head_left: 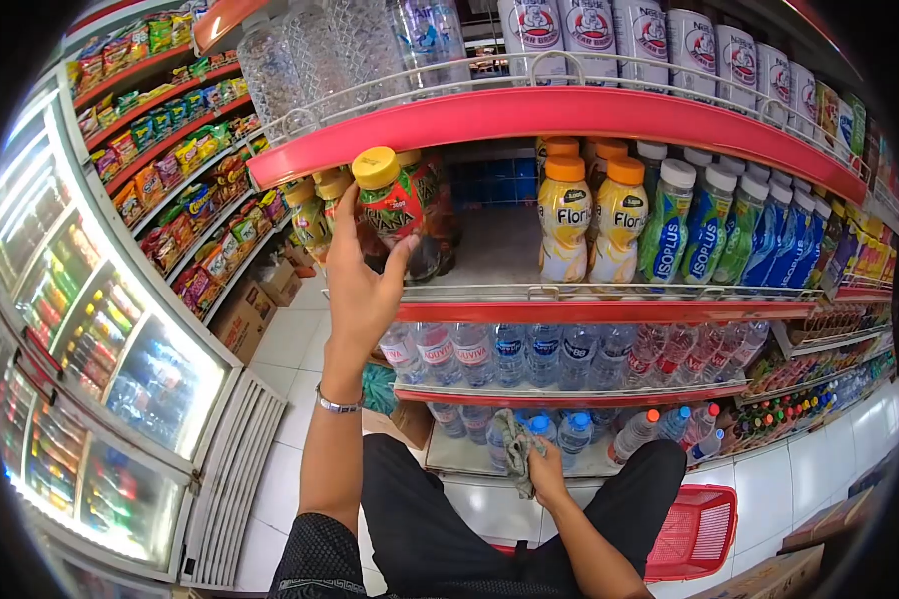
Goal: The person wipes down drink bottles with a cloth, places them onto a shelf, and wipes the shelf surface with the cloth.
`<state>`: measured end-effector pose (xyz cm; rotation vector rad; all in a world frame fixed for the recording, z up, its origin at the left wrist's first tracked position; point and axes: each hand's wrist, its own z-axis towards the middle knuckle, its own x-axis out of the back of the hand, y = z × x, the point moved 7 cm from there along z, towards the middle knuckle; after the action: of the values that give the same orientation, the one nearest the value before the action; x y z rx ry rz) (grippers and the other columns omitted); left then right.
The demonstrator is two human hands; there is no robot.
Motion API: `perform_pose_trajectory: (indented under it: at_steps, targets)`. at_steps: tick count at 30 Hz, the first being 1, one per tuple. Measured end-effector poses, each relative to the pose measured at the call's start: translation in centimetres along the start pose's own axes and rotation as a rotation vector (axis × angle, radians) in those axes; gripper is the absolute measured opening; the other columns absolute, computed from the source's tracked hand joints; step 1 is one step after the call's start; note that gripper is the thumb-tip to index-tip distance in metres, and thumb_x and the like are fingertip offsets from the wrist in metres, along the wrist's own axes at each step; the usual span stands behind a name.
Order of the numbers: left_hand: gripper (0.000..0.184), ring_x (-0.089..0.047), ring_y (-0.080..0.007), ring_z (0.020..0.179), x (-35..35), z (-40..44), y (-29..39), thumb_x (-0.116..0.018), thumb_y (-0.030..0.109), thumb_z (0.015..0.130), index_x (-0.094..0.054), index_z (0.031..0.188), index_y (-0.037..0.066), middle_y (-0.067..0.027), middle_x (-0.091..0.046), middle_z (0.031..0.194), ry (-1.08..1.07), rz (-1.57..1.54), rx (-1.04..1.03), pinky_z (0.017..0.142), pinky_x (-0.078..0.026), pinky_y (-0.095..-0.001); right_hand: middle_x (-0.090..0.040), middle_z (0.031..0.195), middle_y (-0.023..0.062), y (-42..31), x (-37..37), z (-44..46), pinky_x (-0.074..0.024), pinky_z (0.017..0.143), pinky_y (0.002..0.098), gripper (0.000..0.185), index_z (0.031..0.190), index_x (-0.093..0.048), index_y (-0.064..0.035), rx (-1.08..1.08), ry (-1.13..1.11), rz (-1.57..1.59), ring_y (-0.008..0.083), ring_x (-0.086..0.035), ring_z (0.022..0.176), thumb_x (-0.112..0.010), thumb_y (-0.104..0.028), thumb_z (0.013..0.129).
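One yellow-capped bottle [390, 208] is held at the left end of the shelf [504, 245] by the left hand [365, 290], its fingers [348, 215] spread to the bottle's width; whether the base is supported cannot be told. A grey cloth [516, 454] is gripped in the closed right hand [546, 473]. Handling is judged to be under way, the bottle being unreleased; the amounts done and left cannot be determined. Orange-capped bottles [566, 222] are ranged farther right; a red basket [726, 529] is seen below.

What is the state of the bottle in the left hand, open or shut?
Shut: a yellow cap covers the top of the bottle that the left hand holds.
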<state>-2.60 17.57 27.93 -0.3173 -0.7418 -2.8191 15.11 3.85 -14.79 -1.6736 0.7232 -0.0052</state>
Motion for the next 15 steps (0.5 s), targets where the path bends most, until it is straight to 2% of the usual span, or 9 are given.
perform_pose_trajectory:
  at_steps: [6, 9, 11, 12, 15]
  targets:
    - [0.071, -0.063, -0.022, 0.101, -0.5, 0.1, -0.4, -0.072, 0.001, 0.084, -0.033, 0.144, -0.004, -0.0173, -0.055, 0.123, -0.043, 0.079, 0.002, 0.084, -0.053, -0.0336, -0.067, 0.093, 0.0077, -0.1, -0.1, -0.1, -0.0484, 0.07, 0.0259, 0.024, 0.108, -0.064, 0.0048, 0.0, -0.003, -0.027, 0.0119, -0.061, 0.081, -0.061, -0.016, 0.096]
    - [0.069, -0.062, -0.0239, 0.102, -0.2, 0.2, 0.6, -0.075, 0.005, 0.083, -0.038, 0.14, -0.005, -0.017, -0.058, 0.119, 0.002, 0.171, -0.045, 0.084, -0.054, -0.035, -0.068, 0.093, 0.0078, -0.7, -0.6, -0.5, -0.0483, 0.07, 0.0257, 0.023, 0.107, -0.064, 0.0044, 0.005, -0.036, -0.035, 0.0118, -0.061, 0.081, -0.061, -0.015, 0.096]
    - [0.068, -0.061, -0.0257, 0.107, -0.1, 0.1, 1.2, -0.078, 0.009, 0.08, -0.042, 0.137, -0.007, -0.0185, -0.059, 0.116, 0.038, 0.379, -0.136, 0.085, -0.053, -0.035, -0.068, 0.091, 0.007, -0.1, -0.3, -0.2, -0.0479, 0.069, 0.0251, 0.021, 0.104, -0.065, 0.0038, 0.002, 0.0, -0.058, 0.0109, -0.061, 0.079, -0.062, -0.015, 0.096]
    - [0.068, -0.061, -0.0257, 0.107, 0.0, 0.1, 1.2, -0.078, 0.009, 0.08, -0.042, 0.137, -0.007, -0.0185, -0.059, 0.116, 0.035, 0.38, -0.134, 0.085, -0.053, -0.035, -0.068, 0.091, 0.007, -0.3, -0.5, -0.4, -0.0479, 0.069, 0.0251, 0.021, 0.104, -0.065, 0.0038, -0.001, 0.001, -0.058, 0.0109, -0.061, 0.079, -0.062, -0.015, 0.096]
    - [0.069, -0.061, -0.0286, 0.108, 0.2, -0.2, 0.9, -0.078, 0.012, 0.079, -0.044, 0.136, -0.007, -0.0204, -0.058, 0.118, 0.029, 0.41, -0.069, 0.088, -0.051, -0.037, -0.064, 0.085, 0.002, -1.0, -1.0, -0.8, -0.0464, 0.065, 0.0252, 0.016, 0.1, -0.064, 0.0002, 0.012, -0.045, -0.062, 0.0086, -0.058, 0.073, -0.056, -0.014, 0.098]
